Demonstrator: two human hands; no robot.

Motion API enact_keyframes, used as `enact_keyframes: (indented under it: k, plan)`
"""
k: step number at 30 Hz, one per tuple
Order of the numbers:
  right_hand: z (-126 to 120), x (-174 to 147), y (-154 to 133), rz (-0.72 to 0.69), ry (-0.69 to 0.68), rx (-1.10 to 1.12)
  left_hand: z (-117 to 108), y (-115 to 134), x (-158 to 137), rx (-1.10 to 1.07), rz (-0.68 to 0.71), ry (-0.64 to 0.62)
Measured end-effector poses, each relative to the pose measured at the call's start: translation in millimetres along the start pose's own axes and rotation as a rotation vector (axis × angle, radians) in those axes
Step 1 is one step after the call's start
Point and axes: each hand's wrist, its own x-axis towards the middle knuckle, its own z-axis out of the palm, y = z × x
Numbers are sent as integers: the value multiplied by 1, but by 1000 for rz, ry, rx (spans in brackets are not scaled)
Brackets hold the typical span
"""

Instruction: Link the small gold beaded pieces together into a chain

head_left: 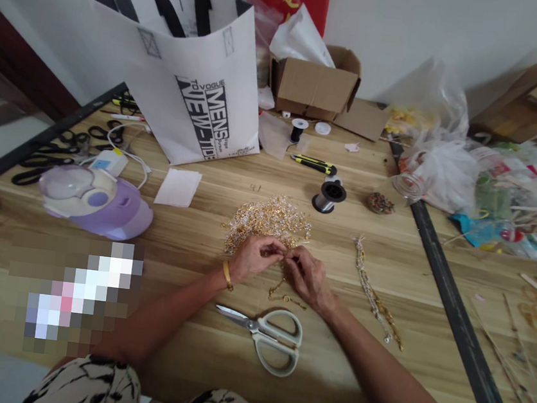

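My left hand (258, 256) and my right hand (307, 274) meet fingertip to fingertip at the near edge of a pile of small gold and clear beads (266, 219). Both are pinched closed, and what lies between the left fingertips is too small to make out. A thin gold chain (285, 298) trails out from beneath my right fingertips onto the wooden table. Just below the hands lie scissors (276, 341) with pale handles, blades pointing left. To the right, a bundle of silver and gold chains (370, 284) is laid out lengthwise.
Behind the beads are a wire spool (329, 197), a yellow-black utility knife (314, 164) and a small dark round cluster (381, 203). A purple-white device (103, 202) and white paper (177, 187) sit left. A tall white bag (203, 90) and cardboard box (315, 84) stand behind.
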Motion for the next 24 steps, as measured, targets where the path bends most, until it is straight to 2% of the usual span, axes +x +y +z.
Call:
enact_keyframes:
  k: [7,11,17,24]
  plan:
    - [-1,0,0,82,47,35,-3,7,1,32,3,14]
    - [0,0,2,160,90,49,-8,11,3,208,109,-3]
    - [1,0,4,213,119,92,-10,14,2,482,296,-258]
    - [0,0,4,209,133,109,-1,12,-4,621,371,-383]
